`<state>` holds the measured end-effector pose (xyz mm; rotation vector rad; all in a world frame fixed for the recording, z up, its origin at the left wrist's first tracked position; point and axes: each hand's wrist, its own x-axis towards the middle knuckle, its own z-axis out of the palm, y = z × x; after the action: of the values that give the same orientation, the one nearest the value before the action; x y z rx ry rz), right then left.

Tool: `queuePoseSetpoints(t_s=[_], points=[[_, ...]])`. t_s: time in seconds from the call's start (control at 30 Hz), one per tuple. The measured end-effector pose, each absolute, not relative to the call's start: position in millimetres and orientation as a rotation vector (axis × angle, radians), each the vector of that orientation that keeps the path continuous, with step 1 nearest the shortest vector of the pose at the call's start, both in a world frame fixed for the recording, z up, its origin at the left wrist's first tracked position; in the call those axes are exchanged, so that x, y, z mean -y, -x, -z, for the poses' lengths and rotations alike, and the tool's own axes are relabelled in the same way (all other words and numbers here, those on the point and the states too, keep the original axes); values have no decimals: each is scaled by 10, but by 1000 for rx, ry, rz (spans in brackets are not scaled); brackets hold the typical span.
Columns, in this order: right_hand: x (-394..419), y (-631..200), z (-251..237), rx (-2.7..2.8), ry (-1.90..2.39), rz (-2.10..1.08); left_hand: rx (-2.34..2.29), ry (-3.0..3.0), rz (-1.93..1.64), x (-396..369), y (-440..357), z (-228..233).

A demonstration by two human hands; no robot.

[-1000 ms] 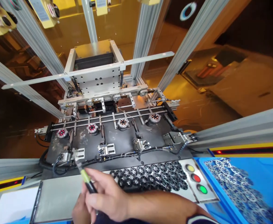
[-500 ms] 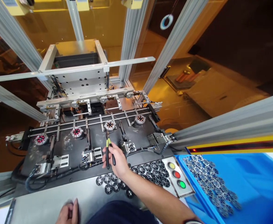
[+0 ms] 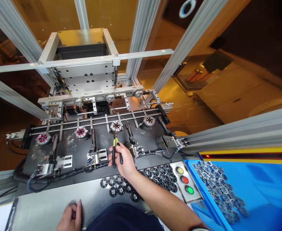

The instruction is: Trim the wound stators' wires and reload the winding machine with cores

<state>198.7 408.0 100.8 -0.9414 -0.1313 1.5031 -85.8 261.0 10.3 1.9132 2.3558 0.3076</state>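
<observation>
Steel-nosed pliers [image 3: 116, 150], yellow/black grips, clasped at handles by right hand [image 3: 123, 162], tips just below third wound stator [image 3: 116, 126] on fixture; likely light, rigid, best held mid-handle; left hand [image 3: 70, 218] flat on bench [image 3: 49, 205], holding nothing.

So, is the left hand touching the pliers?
Apart. The head view shows the left hand resting on the metal shelf near the bottom edge, while the right hand alone grips the pliers.

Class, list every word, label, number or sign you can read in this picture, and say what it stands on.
None can be read.
The yellow, red and green buttons carry no lettering that shows.
The pliers in the right hand show no brand.
</observation>
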Motion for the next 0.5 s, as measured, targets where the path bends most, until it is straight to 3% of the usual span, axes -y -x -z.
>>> queuePoseSetpoints(t_s=[0.3, 0.5], points=[[-4072, -1950, -1007, 222, 879, -1560, -2317, -1892, -355, -2626, 823, -169], [-3384, -2296, -1515, 516, 656, -2007, -2316, -1895, -356, -2637, 808, -204]])
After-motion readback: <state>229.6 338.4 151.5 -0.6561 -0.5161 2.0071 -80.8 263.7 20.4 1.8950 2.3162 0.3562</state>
